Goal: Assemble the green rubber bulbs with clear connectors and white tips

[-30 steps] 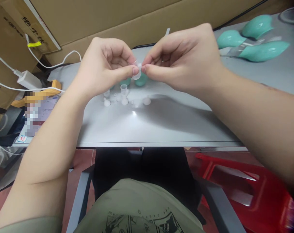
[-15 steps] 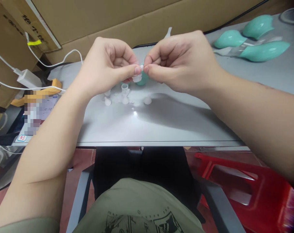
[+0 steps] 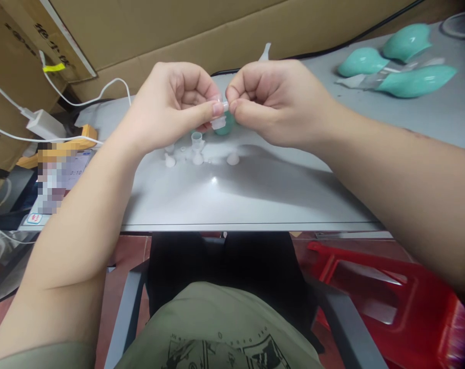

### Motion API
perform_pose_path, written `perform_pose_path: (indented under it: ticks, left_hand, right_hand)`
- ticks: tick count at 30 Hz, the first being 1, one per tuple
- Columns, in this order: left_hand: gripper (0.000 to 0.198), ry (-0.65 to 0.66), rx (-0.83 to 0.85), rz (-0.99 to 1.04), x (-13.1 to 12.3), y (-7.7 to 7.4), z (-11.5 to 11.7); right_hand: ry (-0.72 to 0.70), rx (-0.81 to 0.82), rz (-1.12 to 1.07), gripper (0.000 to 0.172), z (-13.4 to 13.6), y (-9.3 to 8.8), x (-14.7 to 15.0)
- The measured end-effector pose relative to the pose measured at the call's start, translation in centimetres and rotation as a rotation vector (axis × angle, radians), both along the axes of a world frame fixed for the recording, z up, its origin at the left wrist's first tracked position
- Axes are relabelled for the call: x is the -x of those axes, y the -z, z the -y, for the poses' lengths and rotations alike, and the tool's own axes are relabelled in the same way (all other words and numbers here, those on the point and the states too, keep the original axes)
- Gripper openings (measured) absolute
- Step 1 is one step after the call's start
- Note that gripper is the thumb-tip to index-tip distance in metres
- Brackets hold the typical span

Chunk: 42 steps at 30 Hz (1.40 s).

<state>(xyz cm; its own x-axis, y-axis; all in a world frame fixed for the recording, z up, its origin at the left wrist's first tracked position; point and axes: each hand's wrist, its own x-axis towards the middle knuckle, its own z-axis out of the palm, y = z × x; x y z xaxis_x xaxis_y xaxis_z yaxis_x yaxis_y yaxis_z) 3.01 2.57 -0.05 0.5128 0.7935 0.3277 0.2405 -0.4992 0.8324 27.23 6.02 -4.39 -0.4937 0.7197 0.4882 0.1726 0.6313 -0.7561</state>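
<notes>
Above the table (image 3: 255, 207), left hand (image 3: 174, 105) turned inward, fingers clamping clear piece (image 3: 219, 122), right hand (image 3: 271, 95) facing, fingers together

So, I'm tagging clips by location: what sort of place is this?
Probably a makeshift workstation: a cardboard panel along the back, with teal bulbs and small white plastic parts set out in front.

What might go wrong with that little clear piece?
The little clear piece could slip, because the left hand only pinches it between thumb and finger. If it fell, it might bump the small white cone or the cup-shaped part on the table nearby.
</notes>
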Motion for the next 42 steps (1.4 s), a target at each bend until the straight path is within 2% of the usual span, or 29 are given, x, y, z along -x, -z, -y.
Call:
perform_pose_path:
  ticks: [6,9,12,15,18,23,26,28,31,33,36,37,39,42]
  left_hand:
    - [0.022,-0.142,-0.013,-0.185,0.3,-0.5,0.9]
    - [0.043,-0.176,-0.012,-0.319,-0.3,-1.0,1.3]
    - [0.063,-0.206,-0.023,-0.406,-1.7,-1.7,1.2]
    - [0.069,-0.204,-0.046,-0.405,-2.7,-2.0,0.9]
    - [0.069,-0.209,-0.05,-0.405,-2.5,-1.8,0.8]
    - [0.055,-0.158,-0.013,-0.307,-0.4,-1.0,1.2]
    - [0.053,-0.055,0.014,-0.182,0.4,-0.9,1.4]
    - [0.052,-0.03,0.026,-0.176,0.5,-0.8,1.3]
    - [0.047,-0.001,-0.042,-0.156,0.6,-0.1,0.8]
    - [0.039,0.036,-0.166,-0.112,0.7,0.9,0.1]
    - [0.013,0.019,-0.437,-0.058,0.5,2.3,-0.9]
    - [0.006,0.012,-0.501,-0.072,0.4,2.5,-1.1]
    - [0.005,-0.003,-0.554,-0.136,-0.1,2.8,-1.5]
    - [0.003,-0.016,-0.529,-0.277,-0.7,3.0,-1.9]
  right_hand:
    - [-0.112,0.116,0.026,0.042,-0.9,-0.3,-0.5]
    - [-0.128,0.13,-0.008,0.045,-0.4,-0.6,-0.6]
    - [-0.076,0.037,-0.063,0.05,0.4,-1.0,-0.6]
    - [0.001,-0.058,-0.069,0.048,1.0,-1.1,-0.8]
    - [-0.013,-0.054,-0.053,0.044,0.7,-1.1,-1.0]
    - [-0.204,0.038,0.04,0.04,-0.4,-1.4,-1.7]
    - [-0.239,0.078,0.106,0.034,-0.7,-1.7,-2.1]
    - [-0.245,0.142,0.13,0.039,-0.7,-2.0,-2.3]
    - [-0.193,0.246,0.055,0.051,-0.3,-2.5,-2.8]
    - [-0.121,0.27,0.039,0.045,-0.1,-3.0,-3.2]
    - [0.08,0.173,0.349,0.017,-0.1,-3.3,-3.3]
    - [0.143,0.131,0.472,0.022,-0.3,-3.2,-3.1]
    - [0.193,0.064,0.638,0.032,-0.6,-2.7,-2.7]
    - [0.123,-0.037,0.689,0.03,-1.4,-1.2,-2.3]
